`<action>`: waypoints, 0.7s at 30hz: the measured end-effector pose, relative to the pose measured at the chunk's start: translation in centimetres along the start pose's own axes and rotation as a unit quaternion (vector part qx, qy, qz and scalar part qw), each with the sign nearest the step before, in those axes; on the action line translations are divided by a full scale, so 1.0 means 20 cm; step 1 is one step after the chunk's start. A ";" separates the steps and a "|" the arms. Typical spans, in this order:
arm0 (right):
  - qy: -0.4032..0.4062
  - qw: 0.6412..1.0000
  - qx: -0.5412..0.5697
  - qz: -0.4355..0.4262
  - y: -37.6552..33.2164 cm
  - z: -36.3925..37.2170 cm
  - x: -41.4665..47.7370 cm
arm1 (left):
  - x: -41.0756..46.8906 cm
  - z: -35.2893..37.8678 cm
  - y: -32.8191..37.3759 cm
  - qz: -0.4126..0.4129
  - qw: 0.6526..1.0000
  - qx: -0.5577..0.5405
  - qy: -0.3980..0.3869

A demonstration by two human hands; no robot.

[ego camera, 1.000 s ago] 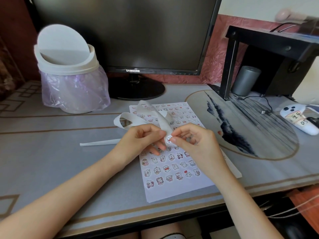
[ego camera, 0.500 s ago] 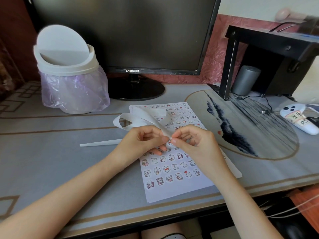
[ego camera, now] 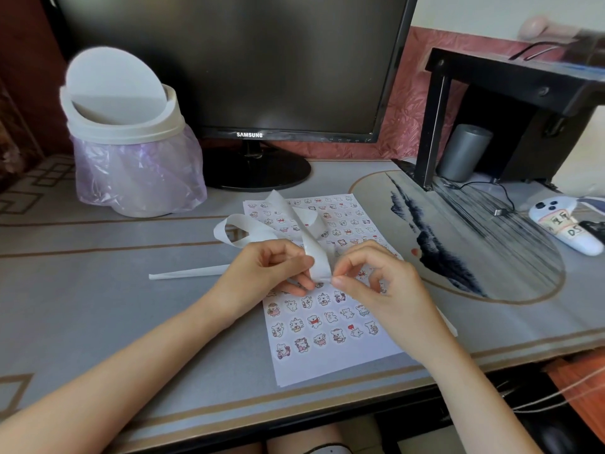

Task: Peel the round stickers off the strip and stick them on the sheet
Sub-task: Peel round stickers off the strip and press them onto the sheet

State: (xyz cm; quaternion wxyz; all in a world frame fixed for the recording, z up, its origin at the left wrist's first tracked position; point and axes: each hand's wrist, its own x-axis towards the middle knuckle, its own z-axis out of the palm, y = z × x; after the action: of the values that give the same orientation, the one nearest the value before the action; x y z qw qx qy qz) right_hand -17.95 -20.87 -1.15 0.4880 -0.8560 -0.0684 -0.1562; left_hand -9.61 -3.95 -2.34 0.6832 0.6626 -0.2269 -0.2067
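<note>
At frame centre, my left hand (ego camera: 268,273) grips the looping white paper strip (ego camera: 315,253) with curled fingers. My right hand (ego camera: 383,290) pinches its lower end, just above the white sticker-covered sheet (ego camera: 330,363) lying below centre.

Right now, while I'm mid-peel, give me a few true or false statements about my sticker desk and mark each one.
1. The left hand and the right hand both pinch the strip above the sheet. True.
2. The sheet has no stickers on it yet. False: rows of stickers cover most of it.
3. The monitor screen is dark. True.
4. The bin's lid is shut flat. False: the lid of the bin stands tilted open.
</note>
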 end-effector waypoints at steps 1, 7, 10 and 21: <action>-0.005 1.000 0.014 0.014 -0.01 -0.02 -0.01 | 0.00 0.00 0.00 -0.001 1.000 0.001 0.001; -0.013 0.991 0.043 0.127 0.06 -0.21 -0.05 | 0.00 0.00 -0.01 -0.019 0.999 0.024 -0.010; -0.013 0.981 0.045 0.186 0.08 -0.29 -0.09 | 0.00 0.00 -0.01 -0.026 0.999 0.034 -0.013; -0.027 0.967 -0.009 0.255 0.10 -0.39 -0.13 | -0.01 0.00 -0.01 -0.025 0.998 0.057 -0.017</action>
State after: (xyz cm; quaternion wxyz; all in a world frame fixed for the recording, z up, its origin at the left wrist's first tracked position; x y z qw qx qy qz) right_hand -21.47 -28.52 0.13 0.5023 -0.8533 0.1399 -0.0043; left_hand -9.73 -3.94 -2.51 0.6350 0.7021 -0.2333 -0.2223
